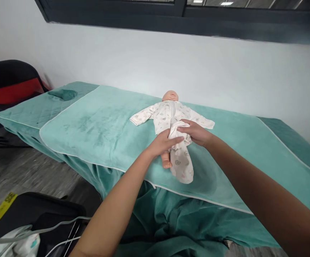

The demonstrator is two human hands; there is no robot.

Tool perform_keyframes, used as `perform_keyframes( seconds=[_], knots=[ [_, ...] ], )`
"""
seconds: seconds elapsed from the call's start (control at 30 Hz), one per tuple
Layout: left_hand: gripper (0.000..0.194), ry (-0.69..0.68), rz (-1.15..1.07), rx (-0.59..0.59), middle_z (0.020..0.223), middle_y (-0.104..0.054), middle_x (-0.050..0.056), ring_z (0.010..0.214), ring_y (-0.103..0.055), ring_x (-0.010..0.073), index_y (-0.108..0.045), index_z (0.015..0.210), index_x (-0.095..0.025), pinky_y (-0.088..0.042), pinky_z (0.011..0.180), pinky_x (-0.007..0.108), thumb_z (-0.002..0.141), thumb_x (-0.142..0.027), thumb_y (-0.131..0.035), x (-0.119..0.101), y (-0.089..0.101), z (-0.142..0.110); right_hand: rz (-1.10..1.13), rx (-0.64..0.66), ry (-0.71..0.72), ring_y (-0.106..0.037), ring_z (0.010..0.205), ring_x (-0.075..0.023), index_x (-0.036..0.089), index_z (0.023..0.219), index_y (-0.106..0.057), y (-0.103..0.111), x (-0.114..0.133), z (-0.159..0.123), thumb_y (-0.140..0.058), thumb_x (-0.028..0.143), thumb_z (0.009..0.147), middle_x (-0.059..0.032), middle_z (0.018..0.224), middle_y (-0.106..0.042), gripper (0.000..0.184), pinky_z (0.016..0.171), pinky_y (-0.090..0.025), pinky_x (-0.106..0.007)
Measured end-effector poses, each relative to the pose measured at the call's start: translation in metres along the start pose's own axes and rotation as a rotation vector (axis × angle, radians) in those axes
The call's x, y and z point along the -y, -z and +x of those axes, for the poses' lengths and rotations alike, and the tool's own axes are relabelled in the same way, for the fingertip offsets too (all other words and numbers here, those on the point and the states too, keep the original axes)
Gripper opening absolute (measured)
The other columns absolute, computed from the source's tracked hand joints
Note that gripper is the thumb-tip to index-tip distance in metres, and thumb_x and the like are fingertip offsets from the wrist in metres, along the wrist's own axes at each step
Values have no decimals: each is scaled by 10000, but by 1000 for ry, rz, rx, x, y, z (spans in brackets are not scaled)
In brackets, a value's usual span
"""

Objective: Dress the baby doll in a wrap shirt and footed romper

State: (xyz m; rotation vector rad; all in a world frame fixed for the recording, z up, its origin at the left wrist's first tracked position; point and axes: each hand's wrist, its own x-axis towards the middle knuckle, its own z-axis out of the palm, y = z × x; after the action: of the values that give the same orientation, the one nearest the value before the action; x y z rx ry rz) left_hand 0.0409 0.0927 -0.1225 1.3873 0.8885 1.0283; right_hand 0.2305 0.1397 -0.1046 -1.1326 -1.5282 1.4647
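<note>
A baby doll [170,95] lies on its back on a green-covered table, its head toward the wall. It wears a white long-sleeved baby top [161,113] with small printed figures, both sleeves spread out sideways. My left hand [164,143] and my right hand [194,131] are closed on bunched white cloth of the baby pants [182,166] over the doll's lower body. One printed, footed leg of the pants hangs toward me. Beside it a bare doll foot [166,161] pokes out below my left hand. Whether top and pants are joined is hidden by my hands.
The table's green cover [98,125] drapes over the front edge; a face hole [63,94] is at its left end. A black and red chair [13,85] stands left. Cables [55,225] cross a black surface at lower left, near white printed cloth [23,244].
</note>
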Motion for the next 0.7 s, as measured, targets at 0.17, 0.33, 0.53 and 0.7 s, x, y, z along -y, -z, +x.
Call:
perform_keyframes(
  seconds=[0.17, 0.33, 0.53, 0.7],
  knots=[
    [326, 46, -311, -150, 1020, -726, 70, 949, -647, 227, -670, 1064, -161, -489, 870, 334, 781, -322, -704, 6, -4, 7, -78, 101, -4, -685, 893, -237, 182, 1085, -730, 1, 0, -2, -818, 457, 699, -75, 1039, -747, 481, 731, -530, -319],
    [330, 54, -422, -268, 1051, -725, 73, 935, -653, 214, -648, 1088, -175, -503, 845, 321, 803, -333, -701, 15, -4, 13, -253, 277, -50, -681, 945, -265, 202, 1104, -732, -1, 9, -4, -853, 370, 649, -55, 1023, -750, 500, 793, -530, -355],
    [174, 52, -265, -391, 972, -718, 42, 915, -626, 198, -674, 960, -182, -489, 809, 293, 822, -288, -662, 5, -14, -1, -264, 31, 90, -637, 848, -194, 187, 997, -661, -9, 0, 0, -739, 454, 733, -21, 955, -710, 384, 718, -484, -287],
    [202, 143, -314, -478, 872, -701, 37, 820, -622, 186, -676, 953, -167, -475, 715, 271, 806, -305, -671, -12, -38, -37, -633, 55, 178, -608, 824, -194, 187, 878, -661, -16, 1, -3, -672, 398, 747, -16, 898, -700, 249, 699, -438, -274]
  ],
)
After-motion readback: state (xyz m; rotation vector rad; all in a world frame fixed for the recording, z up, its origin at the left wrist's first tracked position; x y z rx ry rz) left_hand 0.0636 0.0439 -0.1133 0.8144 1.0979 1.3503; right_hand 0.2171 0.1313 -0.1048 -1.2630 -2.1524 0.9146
